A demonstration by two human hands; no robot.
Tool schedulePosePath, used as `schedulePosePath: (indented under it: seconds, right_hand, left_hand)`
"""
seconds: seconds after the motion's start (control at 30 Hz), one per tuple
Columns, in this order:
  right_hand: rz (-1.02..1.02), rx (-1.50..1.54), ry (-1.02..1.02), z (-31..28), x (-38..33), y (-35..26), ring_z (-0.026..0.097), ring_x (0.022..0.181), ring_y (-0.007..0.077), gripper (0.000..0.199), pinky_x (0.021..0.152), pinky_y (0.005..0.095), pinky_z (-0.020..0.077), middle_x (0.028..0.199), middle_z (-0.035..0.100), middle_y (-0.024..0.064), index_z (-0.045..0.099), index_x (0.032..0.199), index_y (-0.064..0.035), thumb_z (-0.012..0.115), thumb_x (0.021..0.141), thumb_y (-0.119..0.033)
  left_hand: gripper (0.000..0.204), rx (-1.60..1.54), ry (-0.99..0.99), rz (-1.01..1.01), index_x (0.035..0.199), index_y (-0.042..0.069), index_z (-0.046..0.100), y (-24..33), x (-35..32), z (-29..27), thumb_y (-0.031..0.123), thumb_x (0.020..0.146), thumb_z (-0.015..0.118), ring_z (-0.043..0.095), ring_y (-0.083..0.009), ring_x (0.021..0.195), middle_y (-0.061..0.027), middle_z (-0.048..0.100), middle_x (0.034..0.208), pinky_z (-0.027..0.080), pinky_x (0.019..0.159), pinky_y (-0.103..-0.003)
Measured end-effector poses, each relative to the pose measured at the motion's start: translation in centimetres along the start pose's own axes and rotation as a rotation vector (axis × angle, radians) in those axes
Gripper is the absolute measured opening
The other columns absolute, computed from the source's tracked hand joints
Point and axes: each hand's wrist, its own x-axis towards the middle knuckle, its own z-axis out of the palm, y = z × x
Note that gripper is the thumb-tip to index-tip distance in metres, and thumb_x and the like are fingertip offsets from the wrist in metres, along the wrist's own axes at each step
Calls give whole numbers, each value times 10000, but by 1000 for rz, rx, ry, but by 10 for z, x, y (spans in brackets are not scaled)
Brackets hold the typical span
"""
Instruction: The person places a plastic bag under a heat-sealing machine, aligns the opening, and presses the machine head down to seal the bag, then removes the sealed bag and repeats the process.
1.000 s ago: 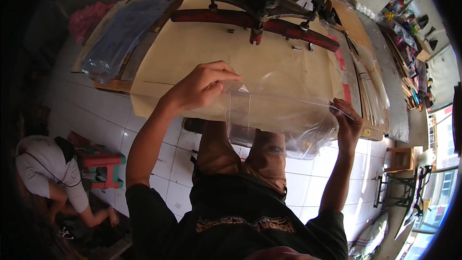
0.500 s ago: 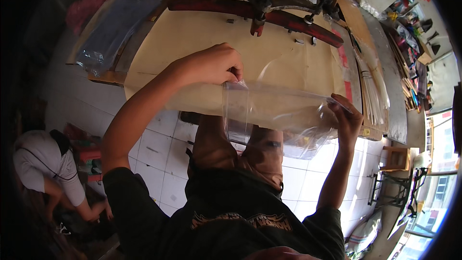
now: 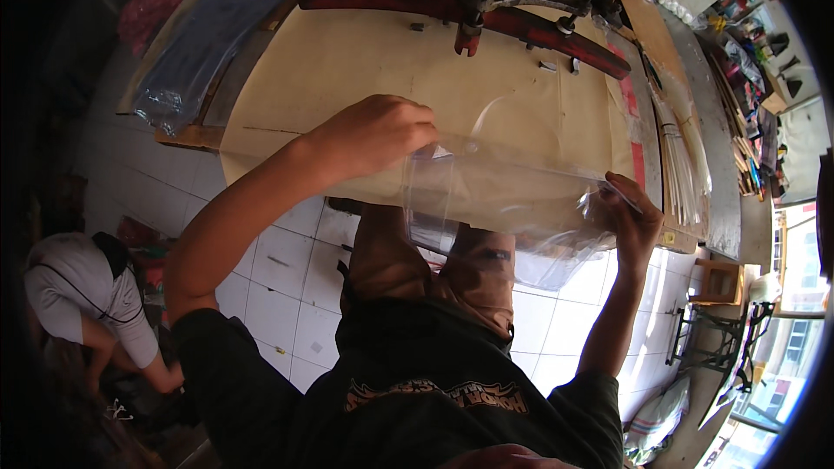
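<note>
A clear plastic sheet (image 3: pixel 530 191) stretches between my two hands, over the near edge of the table, and its lower part hangs above my lap. Closed at the sheet's left upper corner, my left hand (image 3: pixel 391 132) pinches it, the fingertips partly hidden behind the back of the hand. Thumb and fingers of my right hand (image 3: pixel 634 213) grip the right end. The sheet looks folded or doubled near its left side, with glare along the right part. Under it lies a tan paper cover (image 3: pixel 347 52) on the table.
Beyond my hands stands a dark machine with a red curved bar (image 3: pixel 556 39); small metal pieces (image 3: pixel 547 66) lie before it. Stacked clear plastic (image 3: pixel 200 52) rests at the left, thin strips (image 3: pixel 682 165) at the right. Another person (image 3: pixel 91 295) bends down at the lower left.
My left hand has shifted slightly, its wrist turning, still at the sheet's corner. My right hand has moved a little right and down with the sheet's end.
</note>
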Motion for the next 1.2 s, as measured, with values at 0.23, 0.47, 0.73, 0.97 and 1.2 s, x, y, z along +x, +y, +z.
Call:
schedulePosePath:
  seconds: [0.23, 0.47, 0.73, 0.97, 1.2]
  right_hand:
    - [-91, -73, -50, -4, -3, 2, 682, 1051, 224, 243, 943, 326, 529, 1144, 708, 158, 741, 1032, 11, 640, 836, 114]
    - [-67, -10, -81, -7, -3, 4, 681, 1070, 229, 296, 956, 333, 533, 1138, 709, 155, 739, 1033, 18, 602, 812, 158]
    - [-97, -83, -75, -6, -6, 5, 690, 1055, 222, 311, 945, 317, 542, 1136, 712, 157, 736, 1045, 20, 603, 805, 166]
    - [-76, -85, -12, -6, -8, 9, 684, 988, 189, 337, 905, 291, 526, 1096, 730, 138, 736, 1069, 12, 592, 809, 172]
    - [-326, -252, 28, -1, -4, 7, 684, 995, 222, 302, 938, 328, 514, 1052, 740, 116, 744, 1052, -9, 674, 798, 140]
  left_hand:
    - [385, -62, 21, -39, 1124, 66, 725, 19, -15, -16, 37, 744, 665, 639, -265, 967, -88, 668, 986, 486, 917, -390]
    - [469, -39, 60, -78, 1262, 119, 672, 33, -27, -3, 213, 808, 737, 590, -258, 1036, -99, 638, 1067, 434, 969, -423]
    - [424, 21, 137, -102, 1220, 95, 679, 39, -29, 14, 250, 829, 735, 565, -245, 1198, -64, 628, 1224, 381, 1089, -467]
    - [408, -128, 259, -130, 1203, 72, 683, 38, -27, 19, 196, 820, 749, 600, -262, 1145, -71, 662, 1180, 413, 1052, -439]
    - [297, -197, 283, -240, 1104, 37, 706, 37, -16, 19, 106, 816, 730, 606, -273, 1025, -82, 655, 1087, 438, 954, -396]
